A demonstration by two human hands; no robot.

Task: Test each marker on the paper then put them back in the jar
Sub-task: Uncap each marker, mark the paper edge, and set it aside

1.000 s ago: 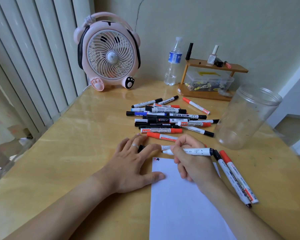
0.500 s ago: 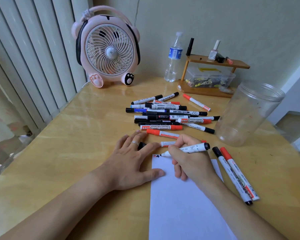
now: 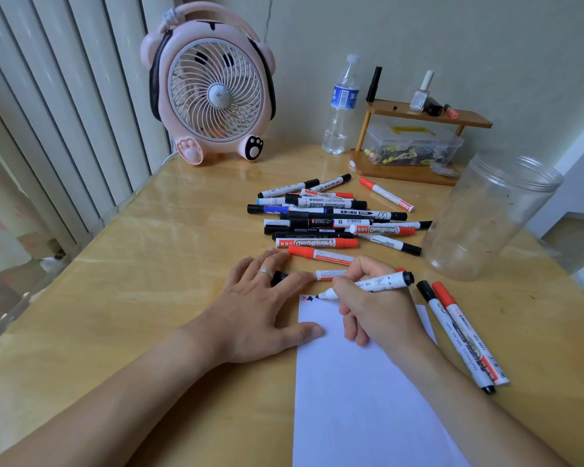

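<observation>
Where the shiny yellow wooden table (image 3: 115,315) meets a pale wall and white blinds (image 3: 48,112), a round pink fan (image 3: 213,89) stands by a water bottle (image 3: 341,106). A small wooden shelf (image 3: 429,112) holds little bottles over a clear box (image 3: 412,143) of tiny bits. The big clear plastic jar (image 3: 489,214) stands at the right with nothing seen inside. A pile of markers (image 3: 331,220) lies near it. The left hand (image 3: 263,311) lies flat, fingers spread wide, thumb on the smooth white paper (image 3: 351,399). The right hand (image 3: 375,311) grips a black marker (image 3: 381,283), its tip at the paper's top corner beside small marks. Two more markers (image 3: 462,335) lie just beside the paper.
</observation>
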